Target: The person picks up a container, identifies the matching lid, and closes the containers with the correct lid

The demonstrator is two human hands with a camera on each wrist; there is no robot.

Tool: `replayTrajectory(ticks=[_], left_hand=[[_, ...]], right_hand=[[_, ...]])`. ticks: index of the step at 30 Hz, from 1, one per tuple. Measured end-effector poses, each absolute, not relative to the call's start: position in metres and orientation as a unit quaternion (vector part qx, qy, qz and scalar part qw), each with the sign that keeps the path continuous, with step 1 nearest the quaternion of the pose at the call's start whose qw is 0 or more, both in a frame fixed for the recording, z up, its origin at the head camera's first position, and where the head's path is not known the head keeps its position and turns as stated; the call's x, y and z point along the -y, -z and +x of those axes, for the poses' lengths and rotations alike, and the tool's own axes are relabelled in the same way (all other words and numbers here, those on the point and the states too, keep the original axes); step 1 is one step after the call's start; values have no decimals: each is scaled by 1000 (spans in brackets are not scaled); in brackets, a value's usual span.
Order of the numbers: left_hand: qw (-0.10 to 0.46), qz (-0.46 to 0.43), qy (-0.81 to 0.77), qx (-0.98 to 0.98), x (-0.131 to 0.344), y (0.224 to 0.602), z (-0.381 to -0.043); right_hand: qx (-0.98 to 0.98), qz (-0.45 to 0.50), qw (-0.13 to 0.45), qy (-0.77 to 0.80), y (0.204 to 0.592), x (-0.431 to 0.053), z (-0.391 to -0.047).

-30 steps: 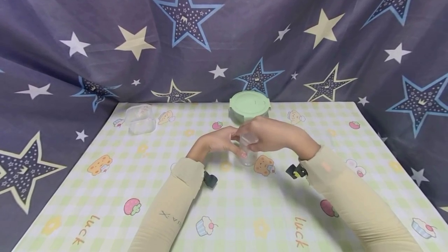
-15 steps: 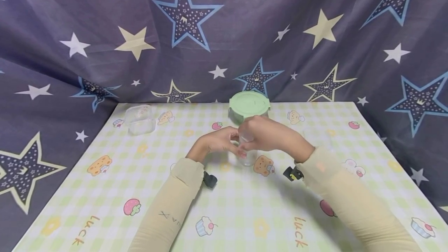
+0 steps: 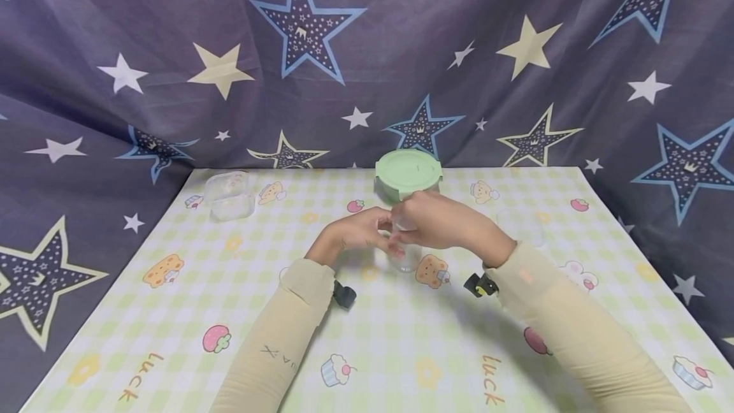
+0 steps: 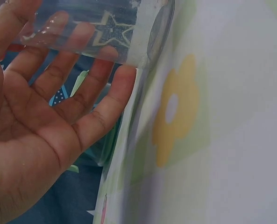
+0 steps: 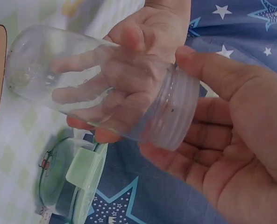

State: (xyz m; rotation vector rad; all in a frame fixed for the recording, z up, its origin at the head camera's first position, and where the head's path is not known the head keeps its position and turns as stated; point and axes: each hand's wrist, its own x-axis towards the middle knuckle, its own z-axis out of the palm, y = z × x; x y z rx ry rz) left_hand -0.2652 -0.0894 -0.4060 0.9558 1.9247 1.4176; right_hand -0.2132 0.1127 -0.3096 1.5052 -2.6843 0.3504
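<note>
Clear jar [image 5: 89, 79], one; we are seeing it standing upright on the table [image 3: 390, 336], near the middle, its long axis running up from smooth base to ribbed top; whether a cap is covering that top, we cannot tell; right hand [image 3: 440, 218], pinching the ribbed top between thumb and fingers; left hand [image 3: 361, 231], curling thumb and fingers about the body lower down; both are touching the jar from opposite sides, neither lying nearer; green-lidded container [image 3: 408, 172], standing just beyond the right hand; clear container [image 3: 231, 199], resting well apart, toward the far left corner; star-patterned curtain [image 3: 367, 56], hanging behind.
</note>
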Motion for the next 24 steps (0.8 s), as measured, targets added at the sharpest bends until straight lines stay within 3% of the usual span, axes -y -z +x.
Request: replayTrajectory(ticks=[13,24], left_hand=[[268,364,-515,-729,90,405,-265],[270,363,-514,-729,91,407,-265]], right_hand=[[832,535,-29,-145,309,-120,-217],[887,452,72,-67,316,-108,-203]])
